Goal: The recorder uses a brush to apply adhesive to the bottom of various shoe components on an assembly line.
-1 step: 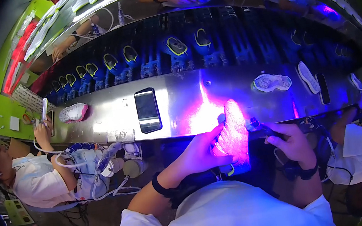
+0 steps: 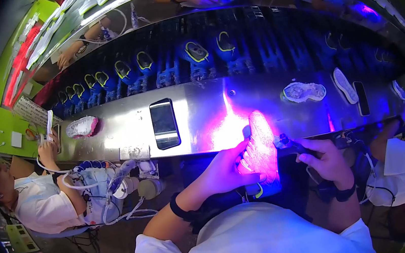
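Observation:
In front of me a shoe upper (image 2: 264, 144) stands toe away from me, lit bright pink-violet, with a yellow-green edge showing at its lower end. My left hand (image 2: 223, 170) is closed around its left side. My right hand (image 2: 327, 158) grips a dark, slim tool (image 2: 286, 142) whose bulky head sits close to the shoe's right edge. Whether that head touches the shoe, and exactly what kind of tool it is, I cannot tell. The glare hides much of the shoe's surface.
On the metal bench (image 2: 126, 129) lie a phone (image 2: 164, 125), a pink-edged sole (image 2: 82, 127), a whitish sole (image 2: 304, 92), a narrow sole (image 2: 345, 86) and another phone (image 2: 361, 99). Behind, several shoes (image 2: 197, 52) stand in a dark rack. Co-workers sit left (image 2: 43, 198) and right (image 2: 397, 170).
The tool's head sits very slightly lower against the shoe's side. Otherwise hands and shoe are nearly where they were.

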`<control>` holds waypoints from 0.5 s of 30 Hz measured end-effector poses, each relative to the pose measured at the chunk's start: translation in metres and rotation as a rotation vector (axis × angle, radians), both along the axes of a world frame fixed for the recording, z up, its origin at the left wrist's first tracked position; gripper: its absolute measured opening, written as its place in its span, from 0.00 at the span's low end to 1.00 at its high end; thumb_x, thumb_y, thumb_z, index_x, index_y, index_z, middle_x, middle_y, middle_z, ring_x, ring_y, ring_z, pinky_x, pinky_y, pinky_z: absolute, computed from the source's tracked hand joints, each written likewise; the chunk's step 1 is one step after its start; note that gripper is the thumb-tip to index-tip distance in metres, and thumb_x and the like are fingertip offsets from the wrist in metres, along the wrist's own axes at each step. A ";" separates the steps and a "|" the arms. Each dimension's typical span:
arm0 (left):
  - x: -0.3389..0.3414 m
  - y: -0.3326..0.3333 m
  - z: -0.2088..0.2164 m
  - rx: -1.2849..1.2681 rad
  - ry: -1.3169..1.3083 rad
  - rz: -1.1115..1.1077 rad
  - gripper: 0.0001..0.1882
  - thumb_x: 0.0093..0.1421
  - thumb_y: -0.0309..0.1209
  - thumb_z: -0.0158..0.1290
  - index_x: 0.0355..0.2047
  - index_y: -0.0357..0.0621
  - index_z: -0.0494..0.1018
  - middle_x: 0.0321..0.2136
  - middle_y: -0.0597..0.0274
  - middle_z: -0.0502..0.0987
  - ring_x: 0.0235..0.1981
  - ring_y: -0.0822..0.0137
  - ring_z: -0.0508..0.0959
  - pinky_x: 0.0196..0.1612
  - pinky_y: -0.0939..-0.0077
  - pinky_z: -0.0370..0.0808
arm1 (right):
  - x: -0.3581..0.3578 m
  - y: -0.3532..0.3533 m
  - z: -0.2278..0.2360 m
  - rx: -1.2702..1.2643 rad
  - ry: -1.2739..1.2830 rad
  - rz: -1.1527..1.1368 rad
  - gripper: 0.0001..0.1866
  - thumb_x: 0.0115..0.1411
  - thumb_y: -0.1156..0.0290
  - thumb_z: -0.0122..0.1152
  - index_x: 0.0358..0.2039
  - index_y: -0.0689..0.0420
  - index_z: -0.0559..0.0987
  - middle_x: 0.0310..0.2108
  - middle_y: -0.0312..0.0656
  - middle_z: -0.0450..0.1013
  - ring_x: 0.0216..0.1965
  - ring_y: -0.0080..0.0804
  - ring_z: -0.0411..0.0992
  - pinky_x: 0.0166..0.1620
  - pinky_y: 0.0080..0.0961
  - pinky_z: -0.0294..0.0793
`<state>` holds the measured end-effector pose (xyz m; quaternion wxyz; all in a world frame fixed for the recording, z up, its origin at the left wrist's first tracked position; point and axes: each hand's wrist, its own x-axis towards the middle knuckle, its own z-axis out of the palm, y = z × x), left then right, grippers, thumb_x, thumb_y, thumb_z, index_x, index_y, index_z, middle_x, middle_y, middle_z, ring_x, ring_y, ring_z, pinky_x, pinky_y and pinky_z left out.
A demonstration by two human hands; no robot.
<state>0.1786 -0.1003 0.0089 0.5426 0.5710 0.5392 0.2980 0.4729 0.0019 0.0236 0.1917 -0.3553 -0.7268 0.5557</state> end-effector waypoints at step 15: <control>0.033 0.051 -0.015 -0.238 -0.308 0.187 0.31 0.58 0.40 0.68 0.55 0.32 0.73 0.48 0.55 0.81 0.51 0.65 0.79 0.57 0.67 0.73 | 0.058 -0.011 -0.029 -0.312 -0.051 -0.045 0.22 0.64 0.76 0.64 0.59 0.65 0.76 0.37 0.36 0.79 0.38 0.21 0.76 0.47 0.23 0.76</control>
